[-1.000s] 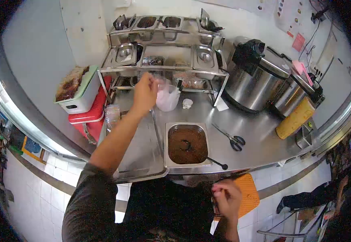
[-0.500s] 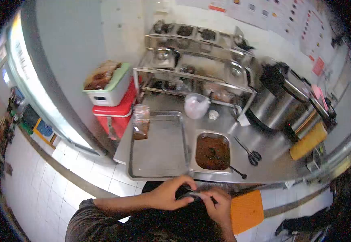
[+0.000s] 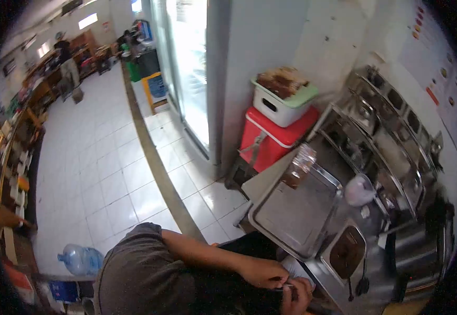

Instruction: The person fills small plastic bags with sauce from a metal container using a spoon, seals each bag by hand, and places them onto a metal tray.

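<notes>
Left hand down from near white tub to meet right hand, view swung left; both pinched narrow, can't tell on what. Brown-filled pan on counter, right of hands, beside tray.

Table: metal. Tray lies flat near its left end; packet at the tray's far corner. Pan just beside the tray. Tub stands behind the pan, wad near it. Rack stands along the rear. Scissors, blurred, beside the pan.
</notes>
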`<state>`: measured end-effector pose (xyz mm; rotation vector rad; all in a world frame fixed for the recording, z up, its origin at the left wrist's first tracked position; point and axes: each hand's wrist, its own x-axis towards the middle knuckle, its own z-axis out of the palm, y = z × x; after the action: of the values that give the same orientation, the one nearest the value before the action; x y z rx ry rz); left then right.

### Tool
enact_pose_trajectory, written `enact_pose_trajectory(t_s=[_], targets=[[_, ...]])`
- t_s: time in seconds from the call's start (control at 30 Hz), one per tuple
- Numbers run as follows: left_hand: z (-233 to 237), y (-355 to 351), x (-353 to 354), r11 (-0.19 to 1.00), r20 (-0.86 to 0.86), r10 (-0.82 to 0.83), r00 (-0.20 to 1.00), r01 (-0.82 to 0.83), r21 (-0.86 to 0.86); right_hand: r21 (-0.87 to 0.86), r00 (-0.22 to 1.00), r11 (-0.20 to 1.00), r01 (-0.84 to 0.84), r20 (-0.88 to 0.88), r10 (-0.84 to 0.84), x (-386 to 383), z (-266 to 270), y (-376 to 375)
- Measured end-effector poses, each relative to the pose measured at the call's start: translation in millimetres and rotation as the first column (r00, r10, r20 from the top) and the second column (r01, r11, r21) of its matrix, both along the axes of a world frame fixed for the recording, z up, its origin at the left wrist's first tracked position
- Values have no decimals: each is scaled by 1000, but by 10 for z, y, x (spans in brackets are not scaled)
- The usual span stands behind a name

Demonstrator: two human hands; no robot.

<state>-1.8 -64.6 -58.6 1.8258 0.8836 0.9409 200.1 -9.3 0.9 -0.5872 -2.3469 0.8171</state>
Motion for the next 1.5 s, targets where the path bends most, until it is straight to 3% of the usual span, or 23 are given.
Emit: enact_pose_trajectory(t_s=[0.03, 0.13, 0.17, 0.27, 0.37, 0.43, 0.57, 0.6, 0.63, 0.67, 0.77, 0.83, 0.87, 0.9, 0.97, 1.03, 1.07, 1.17, 1.23, 1.37, 1.47, 1.5], targets=[[-21, -17, -13, 999, 24, -13, 1000, 14, -43, 107, 998, 993, 55, -49, -50, -91, 17, -20], [-61, -37, -8, 934, 192, -30, 981, 96, -343, 255, 973, 953, -165, -113, 199, -120, -158, 124], [-104, -39, -6, 915, 209, -12, 978, 95, -393, 157, 983, 972, -175, -29, 181, 9, -342, 155], [-173, -64, -36, 828, 315, 40, 948, 146, -542, 366, 974, 914, -177, -67, 215, -181, -140, 173], [-90, -119, -78, 725, 461, 101, 882, 252, -640, 246, 985, 958, -145, -51, 163, 95, -690, 367], [-71, -112, -101, 701, 480, 97, 872, 283, -654, 151, 985, 975, -162, -30, 169, 108, -664, 325], [20, -47, -184, 886, 158, -58, 986, 124, -446, 139, 964, 954, -265, 65, 258, 79, -705, 283], [17, -36, -197, 927, 54, -84, 995, 98, -362, -155, 965, 963, -218, 115, 237, 127, -818, 294], [17, -27, -205, 959, -53, -100, 994, 82, -271, -431, 959, 892, -138, 167, 229, 174, -974, 311], [16, -25, -186, 972, -94, -80, 992, 57, -227, -666, 947, 745, -32, 219, 236, 231, -1103, 340], [88, -51, -110, 994, -194, 5, 981, -26, -106, -399, 969, 896, -197, 57, 239, 78, -868, 274], [234, -75, -111, 995, -235, 75, 969, -89, -52, 51, 974, 973, -226, -4, 226, -78, -588, 203], [252, -59, -113, 993, -289, 80, 954, -101, -58, 279, 973, 937, -212, -33, 230, -101, -504, 189], [262, -42, -108, 991, -340, 86, 937, -114, -65, 22, 962, 965, -260, 97, 257, -30, -512, 226], [228, -13, -107, 986, -425, 118, 897, -158, -59, -485, 870, 849, -211, 303, 389, 138, -566, 325], [135, 24, -151, 978, -495, 164, 853, -207, -32, -28, 896, 928, -371, 251, 366, 65, -328, 237], [108, 45, -135, 976, -461, 163, 872, -211, -53, 208, 904, 888, -410, 225, 365, 34, -211, 175], [120, 129, -128, 970, -342, 155, 927, -209, -125, 147, 928, 936, -319, 247, 278, 6, -72, 84], [180, 171, -151, 965, -236, 128, 963, -176, -196, 129, 934, 956, -263, 281, 219, 69, -274, 102], [277, 139, -110, 974, -397, 153, 905, -206, -94, -64, 897, 994, -92, 428, 111, 157, -432, 19], [547, 176, -146, 963, -608, 91, 789, -226, -149, -53, 888, 992, -115, 443, 126, -41, -9, 23], [516, 189, -157, 970, -630, 136, 765, -232, -73, -69, 869, 986, -151, 467, 166, -8, -38, 46]])
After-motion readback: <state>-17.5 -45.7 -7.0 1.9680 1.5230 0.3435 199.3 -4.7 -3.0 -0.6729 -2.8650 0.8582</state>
